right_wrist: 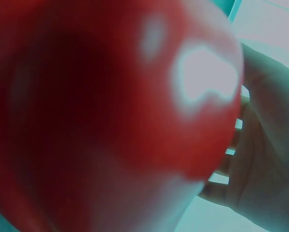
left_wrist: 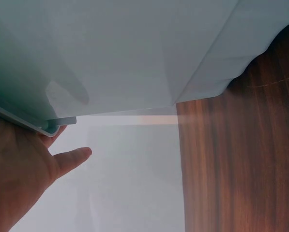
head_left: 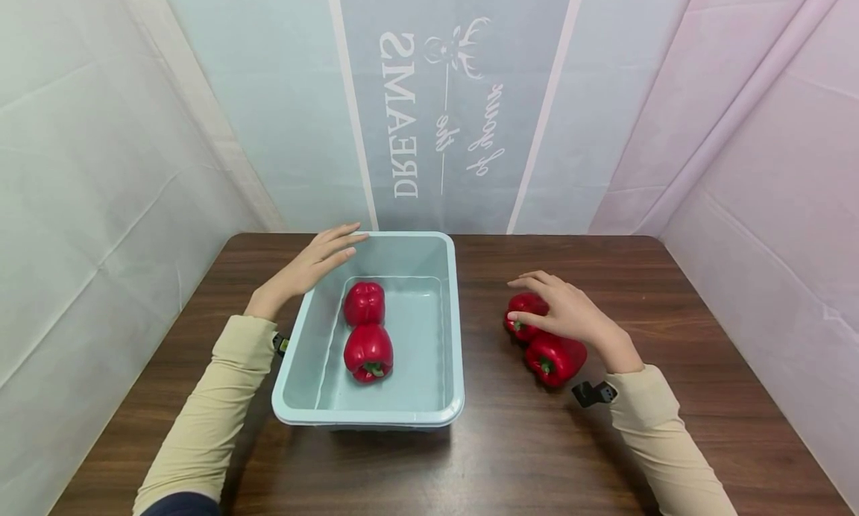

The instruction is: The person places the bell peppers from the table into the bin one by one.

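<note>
My left hand (head_left: 310,266) lies along the far left rim of a pale blue plastic tub (head_left: 458,352), its fingers straight; the left wrist view shows the thumb apart from the tub wall. Inside the tub are two red bell peppers, the far one (head_left: 365,303) upside the near one (head_left: 368,352). To the right of the tub, my right hand (head_left: 562,307) is spread over a third bell pepper (head_left: 520,329), partly hiding it, with loosely curved fingers. Just below the palm lies another red bell pepper (head_left: 555,358), its green stem facing me. A red pepper (right_wrist: 134,121) fills much of the right wrist view.
Everything stands on a dark wooden table (head_left: 510,456). Behind it hangs a grey-blue cloth (head_left: 456,203) with printed lettering, and white cloth walls (head_left: 101,165) close off both sides. Wrist cameras (head_left: 594,394) sit on the sleeves' ends.
</note>
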`<state>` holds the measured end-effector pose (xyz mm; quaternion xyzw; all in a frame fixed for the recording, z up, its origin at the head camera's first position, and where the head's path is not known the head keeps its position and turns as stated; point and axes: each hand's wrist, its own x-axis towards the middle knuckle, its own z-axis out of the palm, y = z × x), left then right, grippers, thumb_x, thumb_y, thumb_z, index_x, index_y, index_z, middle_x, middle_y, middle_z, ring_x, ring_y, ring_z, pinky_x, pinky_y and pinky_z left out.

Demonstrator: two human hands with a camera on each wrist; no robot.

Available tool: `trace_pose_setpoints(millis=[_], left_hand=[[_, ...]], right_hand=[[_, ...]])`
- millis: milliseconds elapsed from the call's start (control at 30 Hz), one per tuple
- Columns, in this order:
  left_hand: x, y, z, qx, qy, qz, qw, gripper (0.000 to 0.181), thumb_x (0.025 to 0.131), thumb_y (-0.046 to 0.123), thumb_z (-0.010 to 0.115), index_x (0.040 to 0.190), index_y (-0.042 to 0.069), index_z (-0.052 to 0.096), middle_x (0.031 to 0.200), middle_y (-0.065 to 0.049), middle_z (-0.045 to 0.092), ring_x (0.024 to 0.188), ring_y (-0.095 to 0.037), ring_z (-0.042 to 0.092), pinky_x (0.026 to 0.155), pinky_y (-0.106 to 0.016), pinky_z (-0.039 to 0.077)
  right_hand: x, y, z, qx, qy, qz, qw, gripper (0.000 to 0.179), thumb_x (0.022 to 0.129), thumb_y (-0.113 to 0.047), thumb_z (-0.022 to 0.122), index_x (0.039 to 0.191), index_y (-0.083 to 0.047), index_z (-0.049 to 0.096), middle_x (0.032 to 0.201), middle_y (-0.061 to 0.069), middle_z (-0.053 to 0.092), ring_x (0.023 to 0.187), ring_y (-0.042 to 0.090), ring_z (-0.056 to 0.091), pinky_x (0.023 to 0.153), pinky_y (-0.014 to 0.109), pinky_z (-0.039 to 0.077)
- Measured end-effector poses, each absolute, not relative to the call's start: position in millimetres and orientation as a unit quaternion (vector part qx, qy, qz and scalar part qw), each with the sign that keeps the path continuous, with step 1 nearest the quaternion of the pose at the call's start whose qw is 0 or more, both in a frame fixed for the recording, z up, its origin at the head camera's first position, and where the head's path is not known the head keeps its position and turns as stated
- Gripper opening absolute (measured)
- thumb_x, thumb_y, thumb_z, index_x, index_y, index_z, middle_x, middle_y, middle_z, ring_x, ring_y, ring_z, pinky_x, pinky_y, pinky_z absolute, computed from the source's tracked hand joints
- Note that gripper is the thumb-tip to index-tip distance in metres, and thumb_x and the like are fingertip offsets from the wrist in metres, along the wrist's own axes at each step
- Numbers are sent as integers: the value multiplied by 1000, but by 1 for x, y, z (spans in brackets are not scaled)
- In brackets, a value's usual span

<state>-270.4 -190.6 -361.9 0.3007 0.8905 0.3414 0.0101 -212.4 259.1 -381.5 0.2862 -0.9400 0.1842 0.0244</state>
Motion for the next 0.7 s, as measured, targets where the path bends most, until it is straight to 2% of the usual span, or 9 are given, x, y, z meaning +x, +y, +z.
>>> trace_pose_setpoints(millis=[700], left_hand=[[-274, -191, -361, 298, 891, 342, 14, 45, 99, 38, 37, 141, 25, 41, 152, -1, 25, 140, -27, 14, 108, -58, 12]], right_hand=[[-218, 260, -385, 271, -946, 175, -19, 61, 79, -51, 66, 128, -16, 54, 126, 6, 52, 115, 27, 50, 86, 54, 47]])
